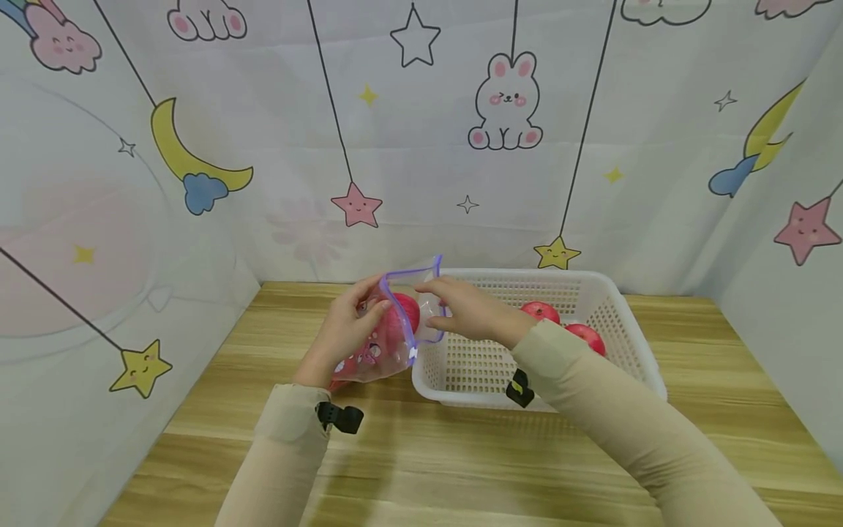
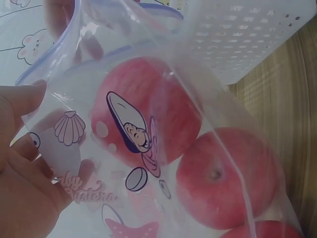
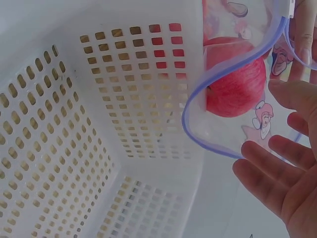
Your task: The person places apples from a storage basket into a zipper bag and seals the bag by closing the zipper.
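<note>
My left hand [image 1: 345,326] pinches the side of a clear plastic zip bag [image 1: 390,360] with a purple rim and cartoon prints. Thumb and fingers lie on either side of the film in the left wrist view. Near the bag's mouth lies a red apple [image 1: 407,313]. Deeper in the bag sits another apple [image 2: 228,178], with part of a third [image 2: 265,230] below it. My right hand [image 1: 477,311] is at the gaping mouth, its fingers spread and apart from the apple. In the right wrist view its fingertips [image 3: 252,158] are by the purple rim.
A white perforated plastic basket [image 1: 431,391] stands to the right of the bag on the wood-grain table [image 1: 421,468]. Two apples, one farther back [image 1: 540,311] and one nearer [image 1: 587,338], are in its right part. A printed curtain [image 1: 421,161] hangs behind and at both sides.
</note>
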The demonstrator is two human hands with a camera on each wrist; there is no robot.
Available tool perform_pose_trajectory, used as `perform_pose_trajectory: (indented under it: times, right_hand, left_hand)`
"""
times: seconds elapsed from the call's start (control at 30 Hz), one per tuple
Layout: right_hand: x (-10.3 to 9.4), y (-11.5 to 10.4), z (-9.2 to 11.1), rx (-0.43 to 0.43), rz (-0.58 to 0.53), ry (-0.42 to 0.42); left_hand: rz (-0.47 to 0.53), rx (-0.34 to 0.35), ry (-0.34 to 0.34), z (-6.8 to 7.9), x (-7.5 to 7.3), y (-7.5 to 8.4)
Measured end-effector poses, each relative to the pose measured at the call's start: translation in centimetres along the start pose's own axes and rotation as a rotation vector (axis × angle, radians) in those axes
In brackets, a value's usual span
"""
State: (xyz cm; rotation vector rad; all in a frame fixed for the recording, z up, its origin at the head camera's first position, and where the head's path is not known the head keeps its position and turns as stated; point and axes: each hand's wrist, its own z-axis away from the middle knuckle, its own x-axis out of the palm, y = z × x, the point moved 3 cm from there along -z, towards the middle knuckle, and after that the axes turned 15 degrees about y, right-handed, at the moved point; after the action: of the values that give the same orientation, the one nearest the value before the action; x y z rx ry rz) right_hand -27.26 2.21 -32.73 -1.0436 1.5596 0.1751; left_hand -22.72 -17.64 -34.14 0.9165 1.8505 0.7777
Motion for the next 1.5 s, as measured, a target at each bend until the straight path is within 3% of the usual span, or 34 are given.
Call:
perform_pose_trajectory:
  times: [0.47, 0.7, 1.0, 1.37, 1.5]
  right_hand:
    - [-1.2, 1.6, 1.1, 0.024, 0.006, 0.064]
    - [-1.6, 2.6, 1.9, 0.036, 0.017, 0.082]
    - [-2.1, 3.9, 2.7, 0.112, -0.001, 0.078]
    - [-2.2, 5.1, 3.2, 0.134, 0.042, 0.073]
    - [-2.3, 5.3, 3.3, 0.130, 0.046, 0.075]
  left_hand:
    - [0.013, -0.003, 0.061, -1.0, -0.5, 0.7]
    - [0.029, 0.042, 0.092, -1.8, -0.6, 1.3]
    - [0.029, 0.070, 0.151, -2.9, -0.9, 2.0]
    - [0.088, 0.035, 0.201, -3.4, -1.1, 2.7]
    - [0.104, 0.019, 0.184, -3.4, -1.0, 2.9]
